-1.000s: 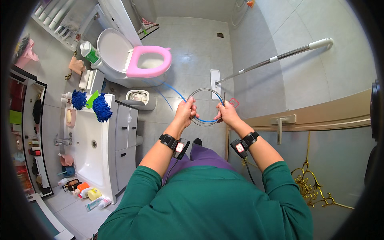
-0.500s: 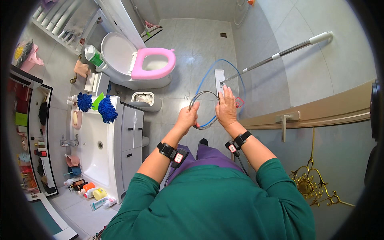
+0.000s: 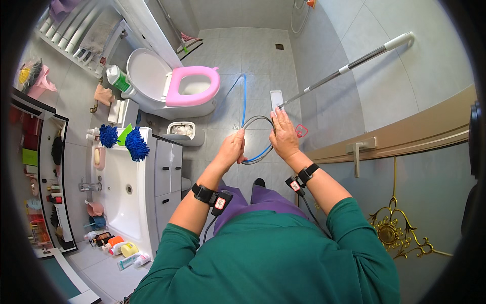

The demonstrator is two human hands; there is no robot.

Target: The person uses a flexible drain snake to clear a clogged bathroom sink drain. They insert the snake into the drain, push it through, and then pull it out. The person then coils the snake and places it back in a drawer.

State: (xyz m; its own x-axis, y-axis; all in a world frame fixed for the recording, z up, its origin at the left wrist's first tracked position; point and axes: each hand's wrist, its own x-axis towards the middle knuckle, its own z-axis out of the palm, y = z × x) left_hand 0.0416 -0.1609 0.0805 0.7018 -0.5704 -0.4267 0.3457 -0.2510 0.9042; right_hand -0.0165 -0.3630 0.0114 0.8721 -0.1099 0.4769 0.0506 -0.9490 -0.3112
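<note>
A thin, flexible grey-and-blue cable, wound into a coil point(image 3: 251, 121), hangs between my hands in front of my body. My left hand point(image 3: 233, 148) is closed around the coil's left side. On its right side my right hand point(image 3: 285, 136) grips the coil by the thumb, with the fingers fairly straight and pointing away from me. A blue length of the cable point(image 3: 245, 99) runs up from the coil, bends sharply near the toilet and slants back down to the left. Whether the cable is solid or hollow cannot be made out.
Ahead, a flat mop point(image 3: 276, 100) leans its pole on the right wall, with a small red loop point(image 3: 301, 130) nearby. On the left are a toilet with a pink seat point(image 3: 177, 83), a waste bin point(image 3: 197, 136) and a washbasin point(image 3: 144, 202). A door handle point(image 3: 357, 157) juts out at right.
The blue length, a wide loop reaching right past the mop head, now stands as a narrow bend farther left. My left hand has shifted slightly left; both hands keep the coil.
</note>
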